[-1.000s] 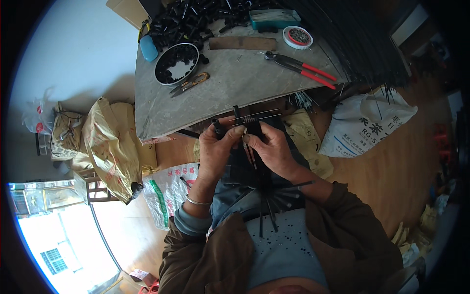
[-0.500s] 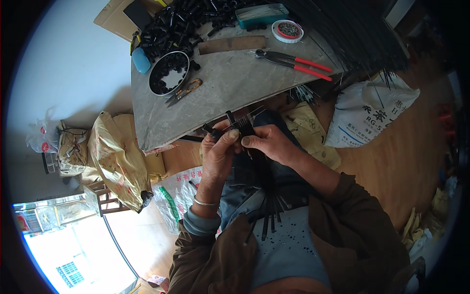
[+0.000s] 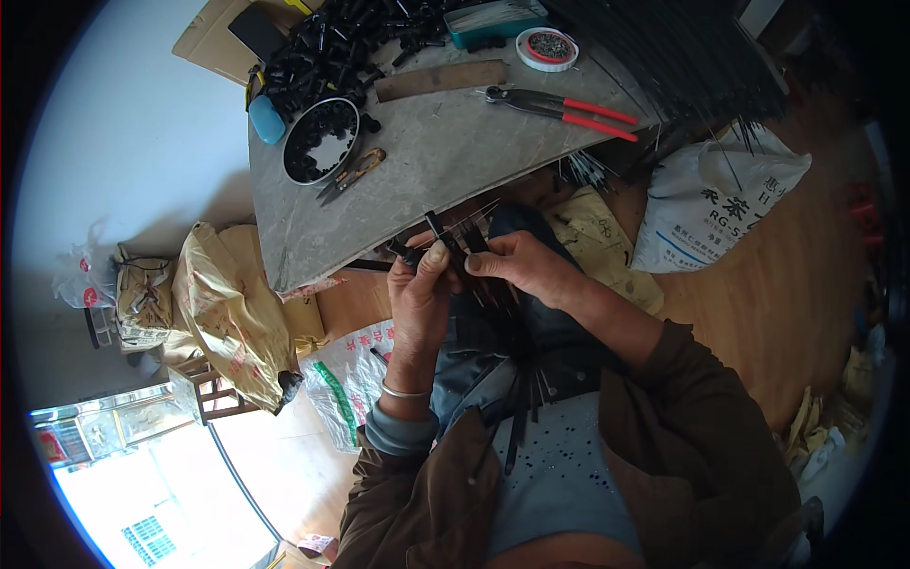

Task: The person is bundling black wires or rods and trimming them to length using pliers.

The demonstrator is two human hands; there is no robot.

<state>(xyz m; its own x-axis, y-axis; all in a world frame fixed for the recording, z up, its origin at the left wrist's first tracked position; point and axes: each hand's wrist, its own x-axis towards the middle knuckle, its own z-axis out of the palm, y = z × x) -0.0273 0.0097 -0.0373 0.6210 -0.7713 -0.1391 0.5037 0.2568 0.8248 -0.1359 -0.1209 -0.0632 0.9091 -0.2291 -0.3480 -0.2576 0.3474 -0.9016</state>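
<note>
Just in front of the table's near edge, both my hands work close together. My left hand (image 3: 417, 292) is closed, its thumb pressed against a black tubular piece (image 3: 433, 225) that sticks up past the fingers. A bundle of thin black rods (image 3: 492, 296) runs down from my hands over my lap, with loose ends fanned against my shirt. My right hand (image 3: 526, 266) pinches the upper part of these rods between thumb and fingers. A thin metal wire (image 3: 482, 211) crosses above the rods. The fingers partly hide how the pieces join.
On the grey table (image 3: 427, 142) lie red-handled pincers (image 3: 597, 127), snips (image 3: 354, 176), a flat brown strip (image 3: 441, 81), a bowl (image 3: 287, 156) of small black parts, a tub of small metal pieces (image 3: 548, 46) and piled black tubes (image 3: 318, 66). A white sack (image 3: 687, 228) stands right.
My right hand has drawn slightly away from my left, and the rods between them have spread. The black tubular piece has shifted a little left and tilted.
</note>
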